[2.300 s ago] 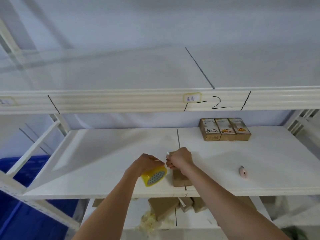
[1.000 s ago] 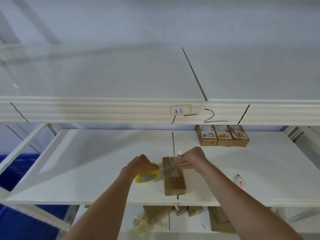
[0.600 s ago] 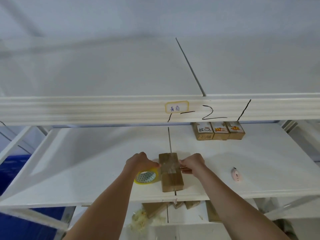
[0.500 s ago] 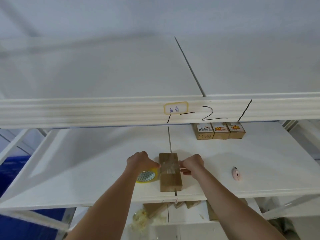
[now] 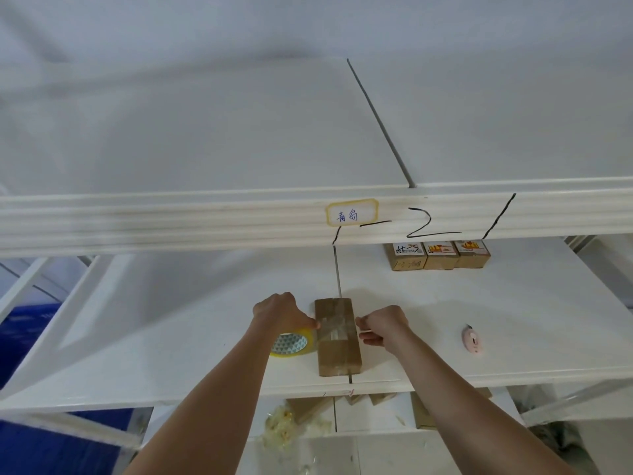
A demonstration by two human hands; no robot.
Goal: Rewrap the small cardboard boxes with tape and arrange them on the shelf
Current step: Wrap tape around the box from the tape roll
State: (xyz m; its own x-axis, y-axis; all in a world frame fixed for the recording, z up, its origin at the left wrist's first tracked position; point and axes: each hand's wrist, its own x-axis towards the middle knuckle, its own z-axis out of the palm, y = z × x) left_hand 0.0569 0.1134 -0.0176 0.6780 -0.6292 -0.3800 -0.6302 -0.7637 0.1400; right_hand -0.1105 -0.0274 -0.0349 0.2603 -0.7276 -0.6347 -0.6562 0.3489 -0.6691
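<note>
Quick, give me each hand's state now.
Left hand: grips the yellow roll of clear tape.
Right hand: pinches the tape end beside the brown cardboard box.

Head view. A cardboard box lies flat on the white shelf, clear tape stretched across its top. The left hand grips a yellow tape roll touching the box's left side; the right hand apparently pinches the tape's end at the right side. Three small boxes stand side by side at the back; a pink cutter lies well right.
</note>
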